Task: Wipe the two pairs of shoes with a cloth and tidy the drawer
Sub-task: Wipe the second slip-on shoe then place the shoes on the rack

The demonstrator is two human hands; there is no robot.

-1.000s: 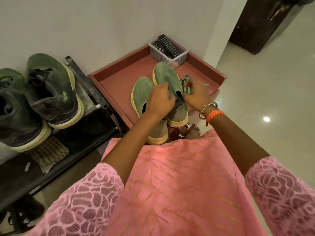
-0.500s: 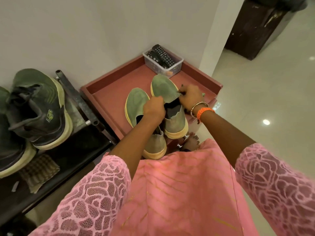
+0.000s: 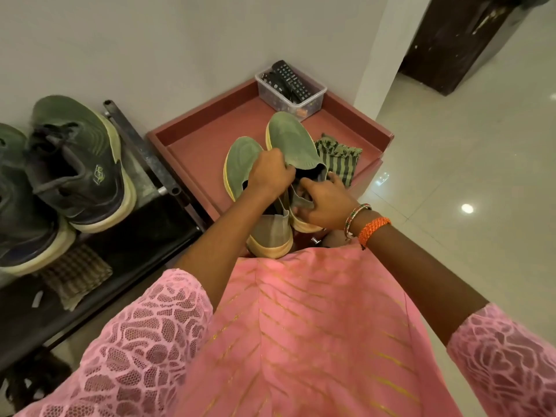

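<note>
Against the white wall, on the red tray-like surface (image 3: 195, 149), the right-hand slip-on shoe (image 3: 293, 145) lies toe at twelve o'clock, heel at six, left hand (image 3: 269, 173) pinching its collar, right hand (image 3: 326, 203) curled round its heel, and the striped cloth (image 3: 338, 161) just beside at three o'clock, nearer the right hand.

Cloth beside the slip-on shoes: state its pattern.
Green and dark stripes on the cloth, seen in the head view.
</note>
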